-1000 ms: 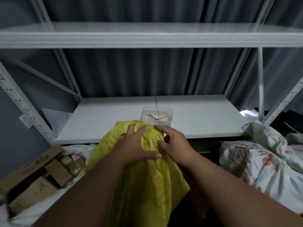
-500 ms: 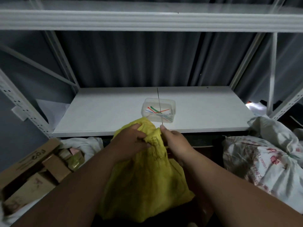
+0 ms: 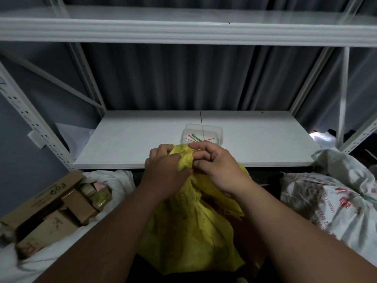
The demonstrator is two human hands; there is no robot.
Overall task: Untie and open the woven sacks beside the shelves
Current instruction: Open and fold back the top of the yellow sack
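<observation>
Yellow woven sack [image 3: 189,227] stood before the white shelf [image 3: 142,144], its bunched neck pinched by the left hand [image 3: 163,172] and right hand [image 3: 216,168], fingers curled.

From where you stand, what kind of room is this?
Probably a storeroom or stockroom: bare white metal shelving, a white sack of cardboard boxes on the left, and woven sacks, yellow and printed white, below.

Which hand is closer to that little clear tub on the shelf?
The right hand, just in front of the clear tub. The left hand grips the yellow sack further left.
</observation>
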